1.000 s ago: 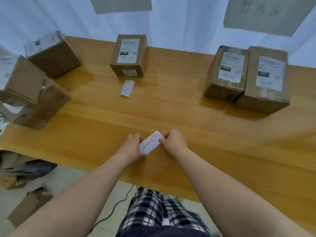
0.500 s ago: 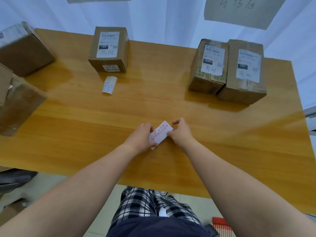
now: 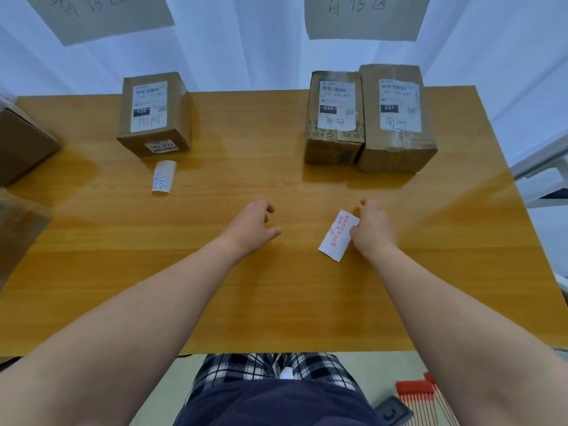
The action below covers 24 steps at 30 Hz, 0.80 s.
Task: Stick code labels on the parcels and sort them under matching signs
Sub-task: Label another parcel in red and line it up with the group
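Observation:
My right hand (image 3: 373, 232) pinches a white sheet of red code labels (image 3: 338, 235) just above the wooden table (image 3: 276, 287). My left hand (image 3: 252, 226) hovers to the left of it, fingers apart and holding nothing. A second sheet with blue labels (image 3: 161, 176) lies in front of a brown parcel marked 122 (image 3: 153, 113). Two parcels marked 231 (image 3: 335, 118) (image 3: 398, 118) stand side by side at the back right, under a handwritten paper sign (image 3: 365, 16). Another sign (image 3: 98, 16) hangs at the back left.
More cardboard boxes (image 3: 21, 142) sit at the table's left edge, partly cut off. White curtains hang behind the table. A red comb-like object (image 3: 421, 398) and a dark item lie on the floor at the lower right.
My hands have separated: the left let go of the red label sheet and the right carried it to the right. The camera has turned right and tilted, so the parcels look nearer.

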### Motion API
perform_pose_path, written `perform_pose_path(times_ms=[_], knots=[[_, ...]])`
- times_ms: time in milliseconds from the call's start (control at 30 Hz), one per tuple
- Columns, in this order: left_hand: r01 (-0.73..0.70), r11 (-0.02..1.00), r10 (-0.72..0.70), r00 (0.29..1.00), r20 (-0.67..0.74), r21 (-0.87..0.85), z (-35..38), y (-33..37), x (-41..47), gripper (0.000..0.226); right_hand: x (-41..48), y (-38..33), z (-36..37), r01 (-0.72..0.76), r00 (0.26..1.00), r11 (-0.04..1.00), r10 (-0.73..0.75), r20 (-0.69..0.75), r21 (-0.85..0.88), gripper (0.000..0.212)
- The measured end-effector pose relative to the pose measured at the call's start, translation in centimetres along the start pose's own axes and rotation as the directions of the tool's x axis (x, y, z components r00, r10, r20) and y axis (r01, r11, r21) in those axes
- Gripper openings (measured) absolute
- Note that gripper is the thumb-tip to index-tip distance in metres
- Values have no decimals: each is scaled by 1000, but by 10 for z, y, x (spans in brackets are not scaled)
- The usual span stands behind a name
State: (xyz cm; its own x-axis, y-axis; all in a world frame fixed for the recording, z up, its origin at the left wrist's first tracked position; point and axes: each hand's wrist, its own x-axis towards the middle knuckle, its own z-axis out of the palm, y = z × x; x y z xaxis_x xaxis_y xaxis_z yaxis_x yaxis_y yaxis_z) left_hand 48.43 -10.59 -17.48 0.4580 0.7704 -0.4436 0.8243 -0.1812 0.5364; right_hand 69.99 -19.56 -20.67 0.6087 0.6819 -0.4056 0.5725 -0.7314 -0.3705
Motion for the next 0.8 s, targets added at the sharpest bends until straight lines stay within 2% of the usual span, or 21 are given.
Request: perform_pose_path(times_ms=[133, 267, 400, 500, 667, 800], knots=[[5, 1000, -6, 999, -37, -7, -16, -1, -7, 41, -5, -15, -9, 91, 994, 992, -95, -56, -82, 55], [9, 1000, -11, 992, -124, -20, -51, -13, -22, 38, -20, -60, -24, 274, 961, 961, -275, -33, -31, 50], [40, 997, -55, 971, -231, -68, -99, -44, -45, 35, -45, -123, -26, 491, 864, 870, -493, 103, 41, 26], [55, 994, -83, 950, -301, -99, -136, -76, -65, 34, -67, -180, -18, 594, 795, 804, -592, 132, 29, 19], [102, 993, -114, 905, -411, -51, -206, -150, -98, 32, -107, -287, 22, 695, 698, 715, -697, 165, 80, 20], [110, 994, -84, 865, -494, 23, -262, -215, -123, 32, -142, -369, 64, 704, 668, 689, -725, 171, 169, 18]])
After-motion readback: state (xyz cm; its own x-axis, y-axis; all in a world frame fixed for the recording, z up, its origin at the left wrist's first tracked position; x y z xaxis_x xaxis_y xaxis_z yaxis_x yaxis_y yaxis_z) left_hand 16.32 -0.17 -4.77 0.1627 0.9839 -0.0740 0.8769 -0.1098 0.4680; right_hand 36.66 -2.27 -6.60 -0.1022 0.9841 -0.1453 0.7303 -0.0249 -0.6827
